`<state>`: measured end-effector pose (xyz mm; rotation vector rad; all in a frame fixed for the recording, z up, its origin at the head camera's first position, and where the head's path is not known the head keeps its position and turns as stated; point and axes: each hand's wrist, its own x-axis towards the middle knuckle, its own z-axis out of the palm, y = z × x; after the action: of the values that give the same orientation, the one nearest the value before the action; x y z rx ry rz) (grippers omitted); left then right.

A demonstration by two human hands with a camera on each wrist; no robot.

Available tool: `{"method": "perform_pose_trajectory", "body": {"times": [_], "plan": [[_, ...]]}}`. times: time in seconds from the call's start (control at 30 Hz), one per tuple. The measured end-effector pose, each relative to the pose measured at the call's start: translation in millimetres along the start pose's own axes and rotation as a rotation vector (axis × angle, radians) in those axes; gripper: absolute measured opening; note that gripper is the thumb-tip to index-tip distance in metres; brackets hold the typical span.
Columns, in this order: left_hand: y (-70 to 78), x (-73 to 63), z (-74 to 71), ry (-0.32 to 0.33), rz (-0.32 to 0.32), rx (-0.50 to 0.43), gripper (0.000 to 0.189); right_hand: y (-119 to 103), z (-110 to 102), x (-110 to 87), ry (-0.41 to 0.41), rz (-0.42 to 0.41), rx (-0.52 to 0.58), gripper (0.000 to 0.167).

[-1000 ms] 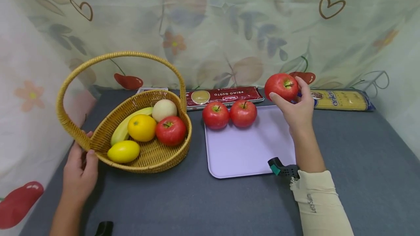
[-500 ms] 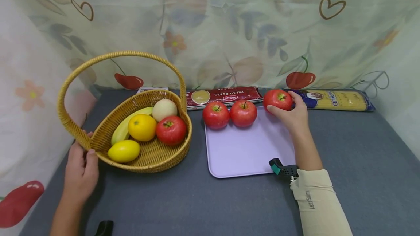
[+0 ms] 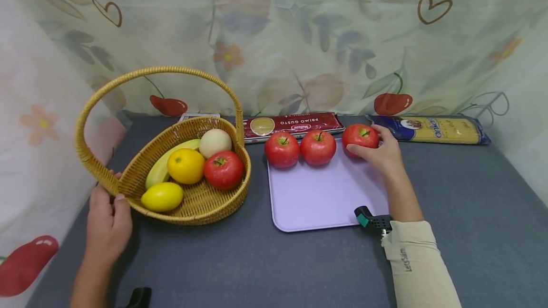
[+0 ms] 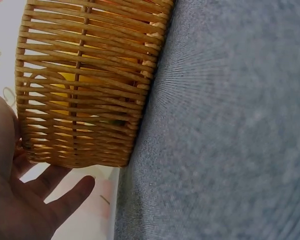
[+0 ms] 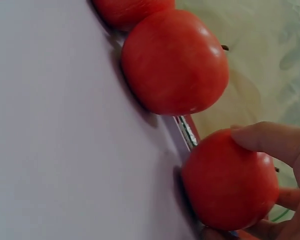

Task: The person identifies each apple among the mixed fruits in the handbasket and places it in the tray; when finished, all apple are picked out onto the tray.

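Note:
My right hand holds a red apple between thumb and fingers at the back right corner of the lilac tray. In the right wrist view, the held apple sits close over the tray surface, with the thumb on its upper side. Two more red apples stand side by side along the tray's back edge, left of the held one. At the far left my left hand grips the end of a wicker basket at the foot of its handle; the left wrist view has its fingers behind the basket's end.
Inside the basket lie a banana, an orange, a lemon, a red apple and a pale round fruit. Behind the tray are a red pasta pack and a blue and yellow pasta pack, in front of a printed curtain.
My right hand has lowered the apple from above the tray's back right corner and shifted it slightly left, beside the other two. The left hand and basket have stayed in place.

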<state>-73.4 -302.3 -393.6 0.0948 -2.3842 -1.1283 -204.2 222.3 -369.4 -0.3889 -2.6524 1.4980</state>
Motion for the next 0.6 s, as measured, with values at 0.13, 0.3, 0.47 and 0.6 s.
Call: {"method": "perform_pose_trajectory", "body": {"times": [0.13,0.3,0.47,0.6], "plan": [[2.2,-0.3,0.2,0.006,-0.003,0.014,0.051,-0.1,-3.5,-1.0,-0.064,-0.007,-0.008,0.091],[4.8,-1.2,1.4,0.027,-0.001,0.042,0.049,-0.3,-6.6,-1.7,-0.130,-0.019,-0.036,0.093],[5.9,-2.0,1.3,0.044,0.000,0.043,0.048,-2.6,-7.4,-3.0,-0.180,-0.026,-0.068,0.094],[4.8,-2.2,1.3,0.045,-0.002,0.039,0.049,-4.4,-9.1,-4.5,-0.203,-0.037,-0.093,0.095]]}}
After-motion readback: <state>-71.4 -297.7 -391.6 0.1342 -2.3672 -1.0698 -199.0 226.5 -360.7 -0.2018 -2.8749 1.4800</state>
